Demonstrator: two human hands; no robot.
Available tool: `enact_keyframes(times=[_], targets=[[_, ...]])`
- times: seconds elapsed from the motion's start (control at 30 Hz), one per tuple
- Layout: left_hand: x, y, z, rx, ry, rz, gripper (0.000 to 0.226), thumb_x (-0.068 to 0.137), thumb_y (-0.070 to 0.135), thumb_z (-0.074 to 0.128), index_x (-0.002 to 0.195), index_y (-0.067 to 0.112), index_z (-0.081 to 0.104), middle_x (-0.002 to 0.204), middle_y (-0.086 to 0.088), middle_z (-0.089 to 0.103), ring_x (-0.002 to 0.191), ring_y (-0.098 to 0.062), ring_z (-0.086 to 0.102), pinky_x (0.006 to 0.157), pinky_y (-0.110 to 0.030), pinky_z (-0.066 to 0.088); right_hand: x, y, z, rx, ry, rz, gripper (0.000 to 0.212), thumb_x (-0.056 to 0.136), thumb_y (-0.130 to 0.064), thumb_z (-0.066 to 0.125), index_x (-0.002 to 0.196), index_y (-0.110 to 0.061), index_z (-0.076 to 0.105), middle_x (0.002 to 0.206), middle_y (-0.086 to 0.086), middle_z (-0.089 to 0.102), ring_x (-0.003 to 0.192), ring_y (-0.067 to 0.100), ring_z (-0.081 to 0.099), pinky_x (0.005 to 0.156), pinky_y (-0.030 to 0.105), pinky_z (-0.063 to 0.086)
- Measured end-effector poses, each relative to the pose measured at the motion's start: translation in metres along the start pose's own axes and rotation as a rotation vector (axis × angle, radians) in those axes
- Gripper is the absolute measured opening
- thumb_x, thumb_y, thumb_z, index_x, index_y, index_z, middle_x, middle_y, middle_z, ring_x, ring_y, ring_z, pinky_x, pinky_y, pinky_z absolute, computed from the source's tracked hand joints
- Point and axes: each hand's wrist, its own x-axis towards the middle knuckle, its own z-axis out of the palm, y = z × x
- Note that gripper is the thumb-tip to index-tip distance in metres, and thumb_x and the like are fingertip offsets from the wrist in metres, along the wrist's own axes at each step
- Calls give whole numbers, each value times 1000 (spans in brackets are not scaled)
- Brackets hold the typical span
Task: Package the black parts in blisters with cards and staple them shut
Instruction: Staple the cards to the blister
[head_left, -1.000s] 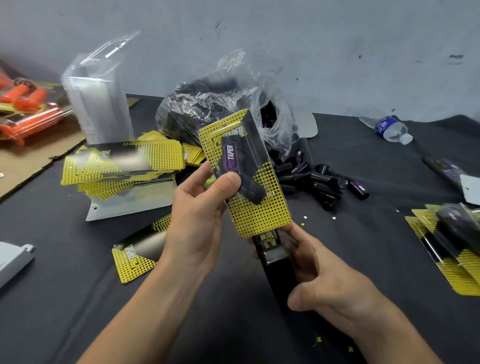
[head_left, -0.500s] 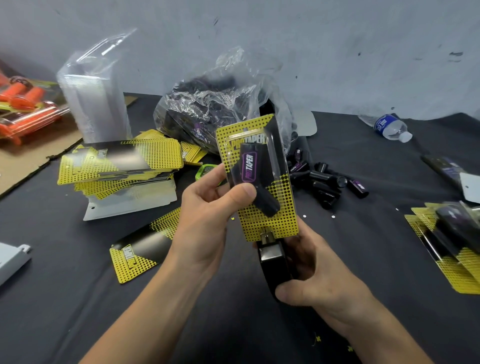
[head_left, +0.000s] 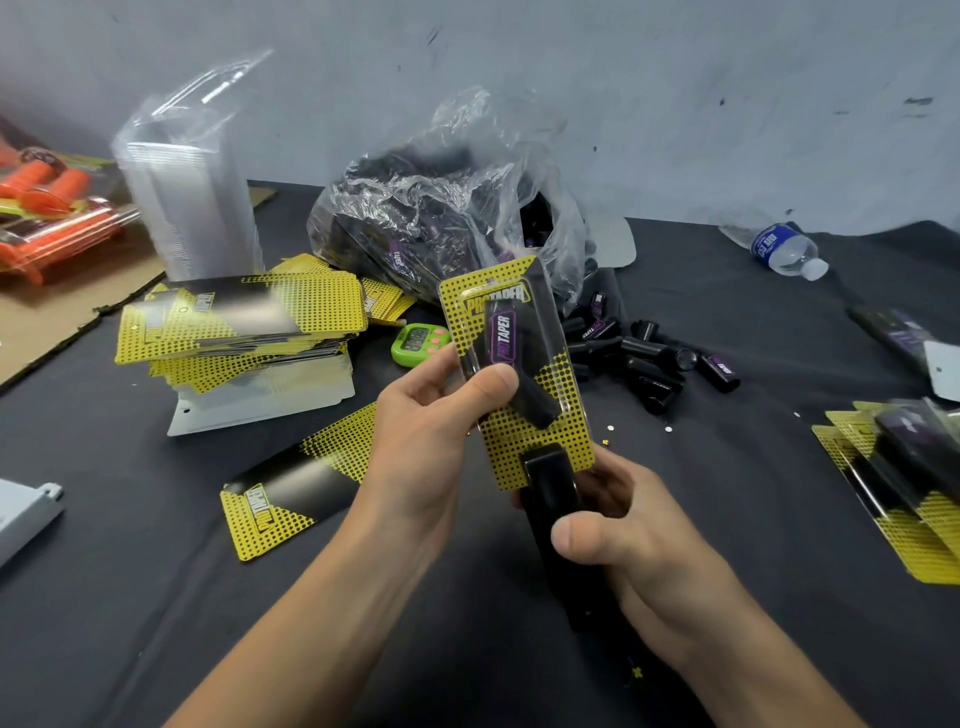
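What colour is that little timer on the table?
The timer is bright green with pink buttons; head view.

Taking clock directions from the middle of the table (head_left: 156, 623), bare cloth lies open from 5 to 8 o'clock. A single card (head_left: 291, 499) lies flat at 9. The card stack (head_left: 239, 322) rises at 10, the plastic bag (head_left: 431, 218) blocks 12, loose black parts (head_left: 649, 358) crowd 1, and finished packs (head_left: 904, 488) fill 3. A lane is free at 2.

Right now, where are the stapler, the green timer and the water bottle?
stapler (head_left: 549, 480): head view, its black front end.
timer (head_left: 414, 341): head view, its screen.
bottle (head_left: 771, 245): head view, its blue label.
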Motion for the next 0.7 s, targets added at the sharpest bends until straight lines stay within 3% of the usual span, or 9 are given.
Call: enact_keyframes(times=[0.1,0.37,0.47,0.6,0.7], targets=[[-2,0,0,8,3,-8,44,74,12,77,116,-2,73,118,-18,75,122,-37,65,117,-55,41,-1,0,0,-6,-3,15,58,61,-30,85,116,-16,76,105,6,75,100,18,70,81,23,56],[-3,3,1,2,25,-3,43,75,13,77,116,2,74,129,-17,71,130,-37,61,118,-56,38,-2,-2,2,9,-11,-10,58,63,-27,82,119,-19,75,109,3,76,104,16,71,82,22,55],[-3,3,1,6,30,-3,40,75,13,77,114,4,75,124,-15,73,126,-38,63,117,-56,40,-2,-1,2,8,7,-6,58,62,-27,82,119,-20,75,111,5,76,105,17,72,82,23,56],[-1,3,1,1,38,-18,53,72,17,79,122,0,71,129,-17,70,130,-37,60,119,-56,37,-2,-1,2,9,15,0,58,61,-28,82,118,-19,76,110,5,76,105,18,72,83,23,55],[0,2,0,-1,34,-24,51,72,18,80,120,1,72,130,-16,70,134,-34,57,120,-56,36,-1,0,3,17,28,-1,58,61,-28,81,117,-15,75,109,7,75,102,20,70,82,24,55]])
